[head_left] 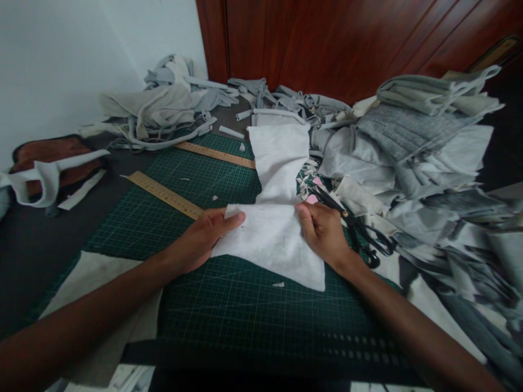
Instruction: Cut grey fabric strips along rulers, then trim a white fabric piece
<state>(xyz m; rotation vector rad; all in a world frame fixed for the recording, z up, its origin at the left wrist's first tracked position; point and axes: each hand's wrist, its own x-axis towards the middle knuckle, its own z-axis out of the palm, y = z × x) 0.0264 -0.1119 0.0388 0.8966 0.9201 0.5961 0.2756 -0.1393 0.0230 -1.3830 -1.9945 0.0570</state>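
Note:
A white piece of fabric (269,234) stretches between both my hands above the green cutting mat (229,305). My left hand (206,237) pinches its left edge, thumb on top and fingers underneath. At the other side my right hand (324,228) grips the cloth with thumb and curled fingers. The far part of the fabric runs away from me toward scraps at the back, and its near corner hangs toward the mat. Just right of my right hand lie black-handled scissors (362,228), partly hidden behind the hand and wrist.
Two wooden rulers (163,193) lie on the mat at the left. Grey and white fabric heaps (408,158) crowd the right side, with another pile (155,106) at back left. A pale cloth piece (102,305) sits under my left forearm. A brown door (306,43) stands behind.

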